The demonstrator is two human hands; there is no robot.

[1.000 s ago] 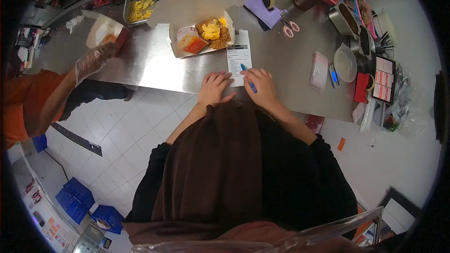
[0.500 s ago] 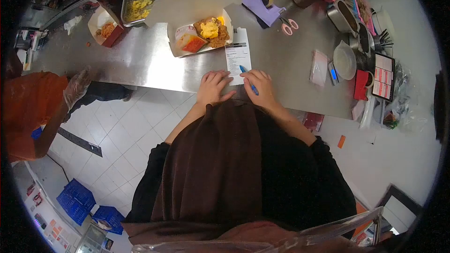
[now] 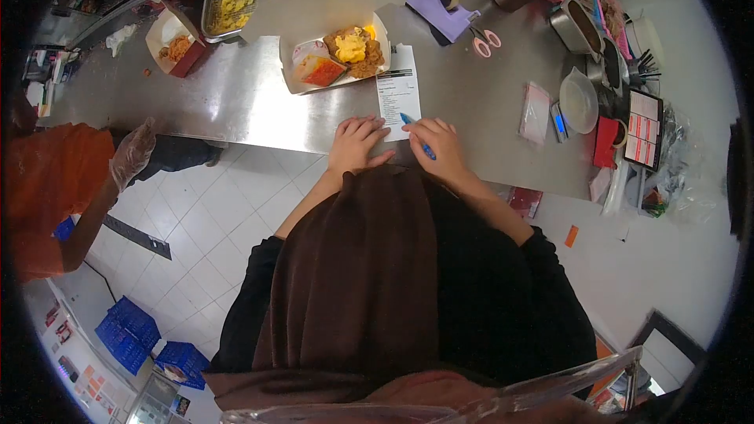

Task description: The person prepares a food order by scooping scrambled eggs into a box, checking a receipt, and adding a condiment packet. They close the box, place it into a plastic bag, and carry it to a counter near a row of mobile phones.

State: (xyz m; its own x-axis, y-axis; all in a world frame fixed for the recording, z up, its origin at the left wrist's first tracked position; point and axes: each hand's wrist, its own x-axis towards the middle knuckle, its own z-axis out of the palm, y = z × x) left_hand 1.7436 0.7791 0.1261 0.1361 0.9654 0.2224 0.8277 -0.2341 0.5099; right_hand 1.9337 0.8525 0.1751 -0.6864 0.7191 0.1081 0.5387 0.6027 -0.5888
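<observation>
Evidently angled so tip overlies printed receipt (image 3: 400, 93), blue pen (image 3: 428, 151) pinched in right hand (image 3: 440, 146); left hand (image 3: 356, 146) flat, fingers loosely spread, perhaps steadying receipt's edge.

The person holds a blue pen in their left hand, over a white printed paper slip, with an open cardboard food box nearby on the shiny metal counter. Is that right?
Not the left hand: the head view shows the blue pen in the person's right hand, over the white printed paper slip. The open cardboard food box is nearby on the shiny metal counter.
</observation>
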